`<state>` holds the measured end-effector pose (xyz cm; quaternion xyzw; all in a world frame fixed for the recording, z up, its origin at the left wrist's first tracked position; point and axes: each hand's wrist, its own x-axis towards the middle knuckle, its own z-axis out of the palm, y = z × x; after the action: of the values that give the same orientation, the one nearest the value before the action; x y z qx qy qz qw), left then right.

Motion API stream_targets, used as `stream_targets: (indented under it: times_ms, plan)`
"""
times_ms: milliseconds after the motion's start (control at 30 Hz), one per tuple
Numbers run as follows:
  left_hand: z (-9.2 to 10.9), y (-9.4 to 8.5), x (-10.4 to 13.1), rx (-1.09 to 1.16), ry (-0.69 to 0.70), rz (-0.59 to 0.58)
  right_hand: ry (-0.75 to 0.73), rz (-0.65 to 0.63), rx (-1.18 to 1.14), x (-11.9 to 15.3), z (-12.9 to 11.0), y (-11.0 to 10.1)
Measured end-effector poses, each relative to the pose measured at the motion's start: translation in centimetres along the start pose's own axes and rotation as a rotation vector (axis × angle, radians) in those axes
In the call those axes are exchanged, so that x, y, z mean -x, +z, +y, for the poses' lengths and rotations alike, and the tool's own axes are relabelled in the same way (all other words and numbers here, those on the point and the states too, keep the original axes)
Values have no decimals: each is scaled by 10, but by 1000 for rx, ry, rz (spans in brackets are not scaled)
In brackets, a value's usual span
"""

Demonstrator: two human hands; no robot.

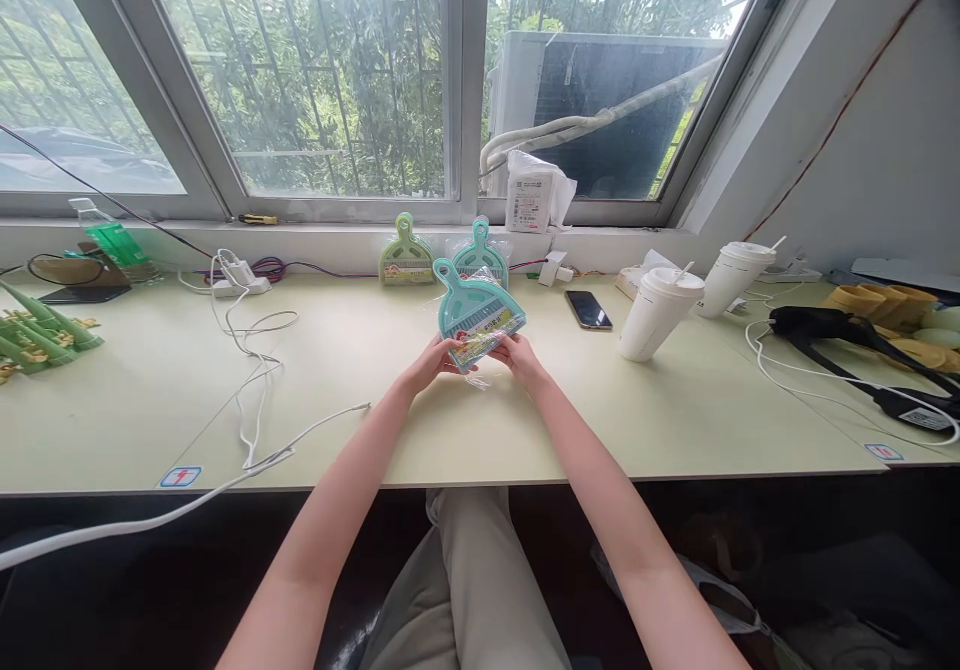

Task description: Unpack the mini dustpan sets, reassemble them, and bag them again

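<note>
Both my hands hold a small turquoise dustpan set in clear plastic wrapping, just above the desk. It tilts, with its looped handle toward the upper left and a printed label along its lower edge. My left hand is closed on the lower left corner. At the lower right side, my right hand grips the same set. Behind it, a green dustpan set and another turquoise dustpan set lean against the wall below the window. The held set partly covers the turquoise one.
To the right are a phone, two white lidded cups with straws and a black strap-like device. White cables cross the desk on the left, near a green-liquid bottle. A tissue pack stands on the sill.
</note>
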<state>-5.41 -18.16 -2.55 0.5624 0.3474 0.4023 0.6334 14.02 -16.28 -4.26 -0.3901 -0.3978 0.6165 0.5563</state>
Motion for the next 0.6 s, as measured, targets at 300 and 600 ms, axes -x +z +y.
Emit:
stream_targets:
  times_ms: [300, 600]
  plan:
    - [-2, -2, -3, -20, -3, 64, 104, -12, 41, 1, -8, -5]
    - [7, -31, -2, 134, 37, 289, -393, 347, 573, 6, -15, -22]
